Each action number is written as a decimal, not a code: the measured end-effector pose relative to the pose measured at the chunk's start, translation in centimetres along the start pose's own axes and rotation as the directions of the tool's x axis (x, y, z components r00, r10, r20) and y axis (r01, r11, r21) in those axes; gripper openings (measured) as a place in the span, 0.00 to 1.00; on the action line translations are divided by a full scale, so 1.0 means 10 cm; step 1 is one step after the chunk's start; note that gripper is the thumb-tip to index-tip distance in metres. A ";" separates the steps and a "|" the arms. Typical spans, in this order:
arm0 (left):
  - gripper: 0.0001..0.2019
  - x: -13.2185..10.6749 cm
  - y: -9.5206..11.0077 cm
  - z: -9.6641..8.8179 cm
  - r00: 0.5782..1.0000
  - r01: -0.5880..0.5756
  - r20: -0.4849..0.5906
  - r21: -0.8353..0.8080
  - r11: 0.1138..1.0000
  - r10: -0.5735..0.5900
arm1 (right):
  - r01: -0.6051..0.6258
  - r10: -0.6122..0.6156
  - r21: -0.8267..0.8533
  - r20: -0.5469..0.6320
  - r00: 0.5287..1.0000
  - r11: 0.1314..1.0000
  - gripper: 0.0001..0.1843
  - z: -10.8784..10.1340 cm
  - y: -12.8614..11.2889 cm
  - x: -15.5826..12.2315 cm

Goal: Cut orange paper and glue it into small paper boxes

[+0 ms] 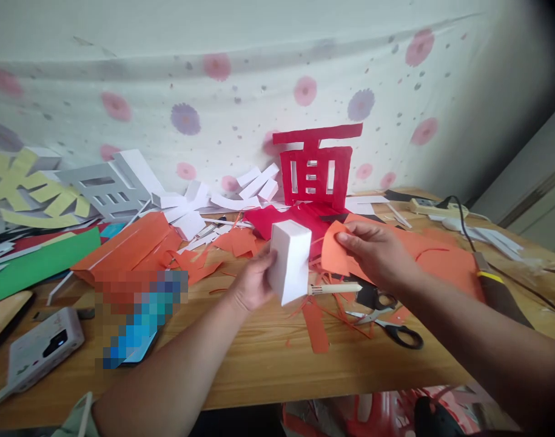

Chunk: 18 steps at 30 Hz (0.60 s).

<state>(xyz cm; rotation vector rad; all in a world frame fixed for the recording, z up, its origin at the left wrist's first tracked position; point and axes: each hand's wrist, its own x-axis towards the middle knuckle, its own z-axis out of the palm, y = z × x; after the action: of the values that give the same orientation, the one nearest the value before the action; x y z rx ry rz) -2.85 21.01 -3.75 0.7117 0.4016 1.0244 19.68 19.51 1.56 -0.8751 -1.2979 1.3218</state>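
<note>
My left hand grips a white box-like paper block by its left side, holding it upright above the table. Between the thumb and fingers of my right hand is a small cut piece of orange paper, just right of the block and apart from it. Behind the block, a cream-coloured pen lies on the table. Scissors with black handles lie spread below my right hand, among orange paper scraps.
A red cut-out character stands at the back against a flowered curtain. White and yellow cut-out shapes lean at the left. A folded orange sheet, a phone and a power strip lie on the wooden table.
</note>
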 end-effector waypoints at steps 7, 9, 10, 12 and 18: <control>0.20 -0.07 0.02 -0.02 0.970 -0.066 0.241 0.357 0.932 -0.023 | -0.021 0.025 -0.030 0.151 0.988 0.999 0.09 -0.07 -0.23 -0.09; 0.22 -0.07 0.02 -0.01 0.957 -0.084 0.286 0.431 0.899 -0.048 | -0.033 0.050 -0.098 0.175 0.983 0.995 0.11 -0.02 -0.27 -0.13; 0.24 -0.07 0.01 -0.01 0.952 -0.088 0.298 0.465 0.881 -0.062 | -0.037 0.058 -0.118 0.183 0.981 0.992 0.12 0.01 -0.29 -0.14; 0.27 -0.06 0.01 -0.01 0.948 -0.094 0.307 0.527 0.844 -0.087 | -0.043 0.069 -0.133 0.193 0.979 0.990 0.14 0.08 -0.32 -0.16; 0.29 -0.07 0.02 -0.02 0.940 -0.106 0.321 0.601 0.792 -0.118 | -0.075 0.099 -0.116 0.218 0.971 0.990 0.12 0.20 -0.28 -0.20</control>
<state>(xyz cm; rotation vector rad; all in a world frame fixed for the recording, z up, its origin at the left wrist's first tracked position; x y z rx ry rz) -3.47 20.60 -3.76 1.4581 0.4311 0.7295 18.65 16.77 4.26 -0.8847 -1.5310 1.4631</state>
